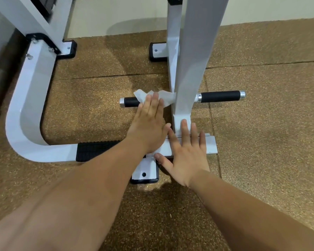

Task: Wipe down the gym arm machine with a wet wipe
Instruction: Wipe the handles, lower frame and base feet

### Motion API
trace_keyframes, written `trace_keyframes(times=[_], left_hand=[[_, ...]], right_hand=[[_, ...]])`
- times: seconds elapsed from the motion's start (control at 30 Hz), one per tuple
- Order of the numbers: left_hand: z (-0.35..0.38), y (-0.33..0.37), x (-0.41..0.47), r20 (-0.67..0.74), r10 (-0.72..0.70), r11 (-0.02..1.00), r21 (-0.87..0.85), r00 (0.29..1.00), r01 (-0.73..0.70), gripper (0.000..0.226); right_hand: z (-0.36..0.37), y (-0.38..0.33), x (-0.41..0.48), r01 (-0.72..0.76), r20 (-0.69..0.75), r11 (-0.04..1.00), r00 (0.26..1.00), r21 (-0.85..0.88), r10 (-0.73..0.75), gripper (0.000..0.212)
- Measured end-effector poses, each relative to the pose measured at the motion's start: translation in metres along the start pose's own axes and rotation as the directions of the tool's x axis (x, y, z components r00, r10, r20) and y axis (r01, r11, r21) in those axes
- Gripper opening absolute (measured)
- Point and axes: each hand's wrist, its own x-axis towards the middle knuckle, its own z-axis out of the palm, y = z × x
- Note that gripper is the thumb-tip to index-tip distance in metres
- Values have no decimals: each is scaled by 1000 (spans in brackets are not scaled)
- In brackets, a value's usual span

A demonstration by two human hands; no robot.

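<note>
A speckled brown rubber floor point(261, 142) showed tile seams; a cream wall point(116, 15) rose along the floor's far edge.

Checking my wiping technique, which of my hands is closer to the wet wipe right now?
Left. The left hand lies flat on the wet wipe, pressing it onto the black grip; the right hand rests apart on the white base bar, nearer you.

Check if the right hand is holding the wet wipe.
No, the wet wipe sits under the left hand on the left black grip, while the right hand lies flat on the white base bar.
</note>
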Motion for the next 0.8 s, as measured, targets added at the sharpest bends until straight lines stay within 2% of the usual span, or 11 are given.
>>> trace_keyframes(times=[0.1,0.23,0.43,0.57,0.7,0.8], left_hand=[[-2,-27,-4,-10,-27,1000,8,1000,27,76],[-1,-57,-6,9,-189,982,-12,982,189,80],[-5,-7,11,-36,-62,998,-9,997,62,73],[-3,-19,6,-31,-49,999,14,998,49,73],[-1,-60,-11,-23,-139,990,32,990,139,73],[-5,-61,-9,6,-163,987,-6,987,163,75]], right_hand=[[0,1,0,0,6,1000,1000,4,0,96],[0,1,1,1,10,1000,1000,-14,-1,96],[1,-1,1,-5,-4,1000,1000,-5,5,97],[1,0,0,-2,-3,1000,1000,-7,2,97],[0,0,-1,-1,2,1000,1000,-19,1,98],[1,0,0,-5,5,1000,1000,-25,5,98]])
